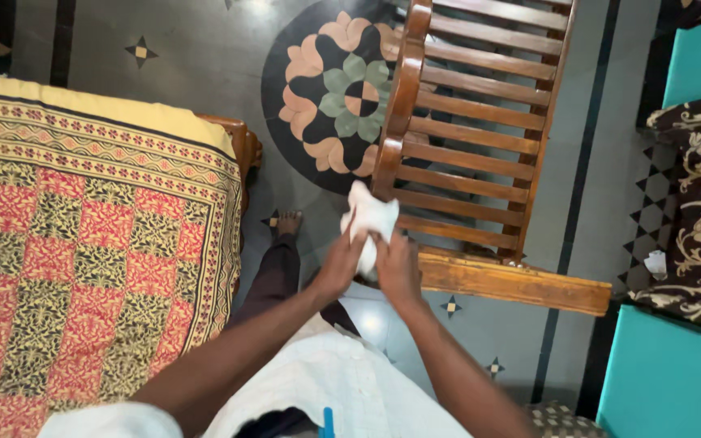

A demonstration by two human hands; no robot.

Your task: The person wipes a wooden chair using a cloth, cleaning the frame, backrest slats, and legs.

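Both hands grasp one white cloth (369, 223): left hand (339, 264) pinches its lower edge, right hand (397, 269) beside it. Most cloth sticks out at 12 o'clock from the fingers, touching the wooden chair (480, 122).

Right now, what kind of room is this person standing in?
Probably a living room or bedroom in a home. A slatted brown wooden chair stands on a grey tiled floor with a round flower pattern, beside a bed under a red and yellow patterned cloth. Both hands hold a white cloth.
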